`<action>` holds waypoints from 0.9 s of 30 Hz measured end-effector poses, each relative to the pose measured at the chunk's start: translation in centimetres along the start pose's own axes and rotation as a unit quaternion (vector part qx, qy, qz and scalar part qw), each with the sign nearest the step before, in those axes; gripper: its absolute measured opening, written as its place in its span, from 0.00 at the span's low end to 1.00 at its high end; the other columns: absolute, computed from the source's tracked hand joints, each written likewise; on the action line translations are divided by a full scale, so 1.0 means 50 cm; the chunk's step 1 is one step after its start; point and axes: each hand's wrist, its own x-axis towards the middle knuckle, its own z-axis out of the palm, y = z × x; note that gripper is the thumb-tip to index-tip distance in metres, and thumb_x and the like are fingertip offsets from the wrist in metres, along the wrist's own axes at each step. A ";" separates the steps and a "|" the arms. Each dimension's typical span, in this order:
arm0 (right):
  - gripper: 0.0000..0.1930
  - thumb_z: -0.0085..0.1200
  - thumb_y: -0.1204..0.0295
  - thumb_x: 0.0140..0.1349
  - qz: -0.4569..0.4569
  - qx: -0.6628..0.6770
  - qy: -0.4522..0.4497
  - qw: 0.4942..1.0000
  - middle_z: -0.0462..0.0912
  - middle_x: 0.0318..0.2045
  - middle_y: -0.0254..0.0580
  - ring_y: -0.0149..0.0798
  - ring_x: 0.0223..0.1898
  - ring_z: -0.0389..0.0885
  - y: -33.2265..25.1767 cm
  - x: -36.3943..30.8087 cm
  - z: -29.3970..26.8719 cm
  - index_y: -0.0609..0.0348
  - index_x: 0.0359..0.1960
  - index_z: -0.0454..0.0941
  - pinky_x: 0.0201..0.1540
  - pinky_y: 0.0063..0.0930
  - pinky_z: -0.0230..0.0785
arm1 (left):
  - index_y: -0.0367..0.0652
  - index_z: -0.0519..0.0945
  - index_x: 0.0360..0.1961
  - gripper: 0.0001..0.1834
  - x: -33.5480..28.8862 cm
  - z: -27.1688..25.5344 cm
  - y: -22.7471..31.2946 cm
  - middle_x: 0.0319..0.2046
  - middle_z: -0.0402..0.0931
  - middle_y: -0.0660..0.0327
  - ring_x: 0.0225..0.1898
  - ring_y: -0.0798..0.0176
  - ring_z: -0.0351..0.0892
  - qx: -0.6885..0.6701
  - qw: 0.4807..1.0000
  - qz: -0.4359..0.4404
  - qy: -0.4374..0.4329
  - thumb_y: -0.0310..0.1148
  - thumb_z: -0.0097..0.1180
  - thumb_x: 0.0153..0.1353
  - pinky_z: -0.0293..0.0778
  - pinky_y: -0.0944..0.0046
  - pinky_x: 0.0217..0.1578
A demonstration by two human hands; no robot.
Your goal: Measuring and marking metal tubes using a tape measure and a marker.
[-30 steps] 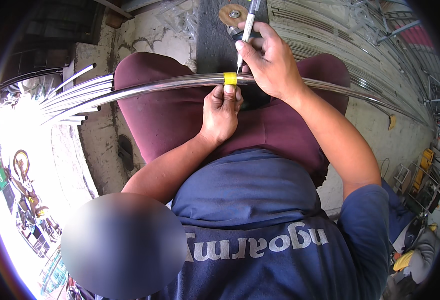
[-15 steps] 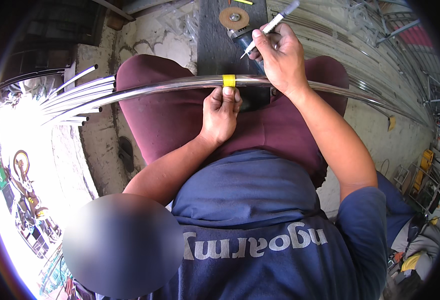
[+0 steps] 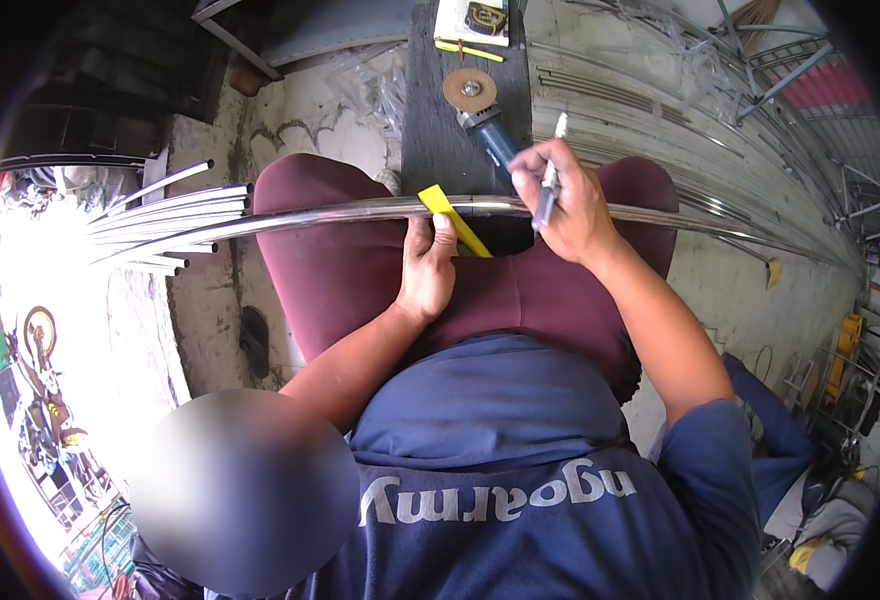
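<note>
A shiny metal tube (image 3: 340,213) lies across my lap, over both knees. My left hand (image 3: 427,270) is below it, thumb and fingers closed on a flat yellow strip (image 3: 472,238). The strip slants across the tube, one end above it and the other toward my lap. To the right, my right hand (image 3: 572,205) grips a white pen (image 3: 550,178) just above the tube. The pen's grey end points down and its white end up. Beyond the tube, an angle grinder (image 3: 492,140) with a brown disc (image 3: 470,90) rests on a dark bench (image 3: 430,150).
A thin yellow stick (image 3: 470,50) and a white pad or box (image 3: 450,22) bearing a tape measure or its picture lie farther along the bench. Several tube ends (image 3: 175,215) stick out at left. Long metal lengths (image 3: 610,95) lie on the floor at right. A sandal (image 3: 253,340) is at left.
The yellow strip, wrapped around the tube before, now slants off it in my left hand. The pen in my right hand has turned end for end. The view shows more of the bench's far end.
</note>
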 end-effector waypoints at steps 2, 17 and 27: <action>0.17 0.65 0.64 0.69 -0.005 -0.026 -0.001 1.000 0.81 0.33 0.45 0.51 0.34 0.85 0.004 -0.020 -0.015 0.59 0.47 0.72 0.39 0.43 0.76 | 0.42 0.71 0.53 0.17 0.008 -0.004 0.003 0.48 0.74 0.62 0.51 0.67 0.69 0.007 1.000 0.006 0.018 0.47 0.47 0.83 0.65 0.65 0.56; 0.30 0.76 0.64 0.58 0.026 -0.190 0.029 0.981 0.81 0.43 0.53 0.56 0.45 0.82 0.017 -0.104 -0.085 0.63 0.51 0.67 0.54 0.49 0.75 | 0.26 0.67 0.68 0.30 0.042 0.002 -0.010 0.64 0.74 0.35 0.68 0.40 0.74 0.376 0.900 -0.032 -0.220 0.38 0.56 0.75 0.70 0.50 0.68; 0.31 0.74 0.65 0.59 -0.120 -0.185 0.190 0.957 0.76 0.41 0.52 0.49 0.41 0.76 0.109 -0.152 -0.119 0.60 0.49 0.60 0.46 0.43 0.70 | 0.33 0.75 0.65 0.29 0.026 0.033 -0.006 0.53 0.80 0.39 0.58 0.36 0.81 0.545 0.786 0.126 -0.262 0.21 0.51 0.59 0.79 0.43 0.57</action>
